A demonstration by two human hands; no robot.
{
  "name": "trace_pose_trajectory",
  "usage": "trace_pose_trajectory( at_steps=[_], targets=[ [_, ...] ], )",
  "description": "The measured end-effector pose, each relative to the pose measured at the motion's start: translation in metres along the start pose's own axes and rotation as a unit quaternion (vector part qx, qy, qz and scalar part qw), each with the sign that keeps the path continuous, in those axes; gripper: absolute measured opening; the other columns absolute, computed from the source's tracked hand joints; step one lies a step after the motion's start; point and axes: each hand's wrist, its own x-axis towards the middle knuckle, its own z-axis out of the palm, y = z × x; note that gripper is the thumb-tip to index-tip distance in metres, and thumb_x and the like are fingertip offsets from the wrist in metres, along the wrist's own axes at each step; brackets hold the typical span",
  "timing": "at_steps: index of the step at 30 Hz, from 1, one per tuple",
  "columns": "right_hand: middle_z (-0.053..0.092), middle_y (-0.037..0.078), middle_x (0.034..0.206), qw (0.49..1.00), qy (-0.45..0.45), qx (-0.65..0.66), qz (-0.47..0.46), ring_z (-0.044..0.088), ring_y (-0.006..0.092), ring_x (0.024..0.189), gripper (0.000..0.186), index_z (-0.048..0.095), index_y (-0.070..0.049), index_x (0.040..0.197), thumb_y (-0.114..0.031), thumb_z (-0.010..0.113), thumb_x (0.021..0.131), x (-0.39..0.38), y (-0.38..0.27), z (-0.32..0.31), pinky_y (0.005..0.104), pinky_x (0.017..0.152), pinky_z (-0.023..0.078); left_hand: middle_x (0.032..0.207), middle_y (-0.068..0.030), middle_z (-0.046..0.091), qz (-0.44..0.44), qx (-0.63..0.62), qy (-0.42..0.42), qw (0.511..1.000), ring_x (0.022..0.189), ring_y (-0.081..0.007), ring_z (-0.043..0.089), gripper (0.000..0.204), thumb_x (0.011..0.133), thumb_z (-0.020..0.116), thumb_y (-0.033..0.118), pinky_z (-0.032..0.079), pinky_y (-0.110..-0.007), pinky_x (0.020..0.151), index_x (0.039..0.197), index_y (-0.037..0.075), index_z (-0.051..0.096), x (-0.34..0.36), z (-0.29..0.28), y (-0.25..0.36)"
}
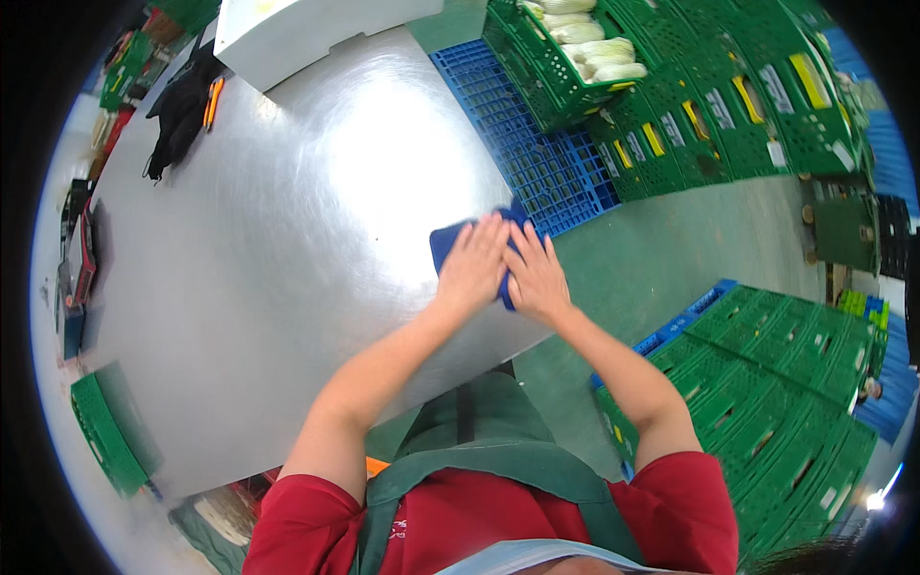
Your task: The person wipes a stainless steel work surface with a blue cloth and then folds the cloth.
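Observation:
A dark blue cloth (445, 241) lies at the right edge of the shiny metal table (249, 287). My left hand (472, 264) rests flat on the cloth with its fingers stretched out. Beside it, my right hand (537, 276) also lies with straight fingers, over the cloth's right part at the table edge. The two hands touch or nearly touch at the fingers. Much of the cloth is hidden under them, and neither hand is closed round it.
A white foam box (297, 38) stands at the table's far side. Left of it lie a black cloth item (177, 120) and an orange cutter (213, 103). Green crates (690, 125), one holding pale cabbages (599, 48), stand beyond a blue pallet (537, 144). More green crates (747, 402) are at right.

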Motion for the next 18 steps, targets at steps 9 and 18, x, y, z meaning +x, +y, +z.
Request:
trace_pose_trajectory(
  at_steps=[9, 18],
  targets=[
    [0.041, 0.019, 0.151, 0.998, -0.003, 0.064, -0.011, 0.036, 0.0401, 0.142, 0.064, 0.050, -0.011, 0.140, -0.013, 0.061, 0.077, -0.150, -0.179, 0.055, 0.0630, 0.106, 0.036, 0.154, -0.0160, 0.039, -0.067, 0.014, -0.057, 0.996, 0.146, -0.0291, 0.034, 0.061, 0.090, 0.057, 0.021, 0.028, -0.045, 0.118, 0.146, 0.002, 0.042, -0.239, -0.038, 0.047],
    [0.032, 0.016, 0.158, 0.892, -0.138, 0.241, -0.358, 0.020, 0.0361, 0.151, 0.060, 0.048, -0.015, 0.144, -0.022, 0.051, 0.084, 0.029, -0.324, 0.146, 0.0575, 0.117, 0.017, 0.158, -0.0184, 0.033, -0.387, 0.082, 0.076, 0.915, 0.150, -0.0309, 0.025, 0.067, 0.093, 0.055, 0.017, 0.017, -0.046, 0.122, 0.153, 0.000, 0.030, -0.366, -0.104, -0.095]
  ],
)
